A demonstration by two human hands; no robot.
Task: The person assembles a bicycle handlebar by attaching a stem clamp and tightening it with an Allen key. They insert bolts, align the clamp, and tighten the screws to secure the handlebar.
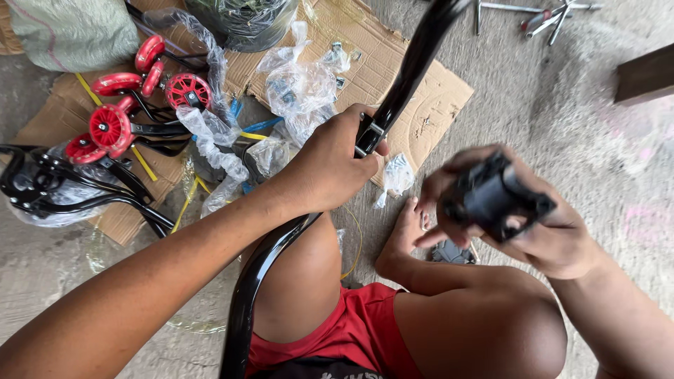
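currently: left hand (335,163), arm stretched forward over the knee, fingers wrapped shut around a curved black metal tube (397,91) near a small silver clip on it. right hand (519,217), wrist bent inward, clasps a blurred black plastic fitting (495,198) just right of the tube, apart from it. floor: bare grey concrete; flattened cardboard (421,105) lies beneath the tube's upper stretch. left of the tube: crumpled clear plastic bags (298,88), red wheels (112,126) on black brackets, another black frame part (42,182). tube: glossy, runs from the bottom edge up past the left hand to the top edge.
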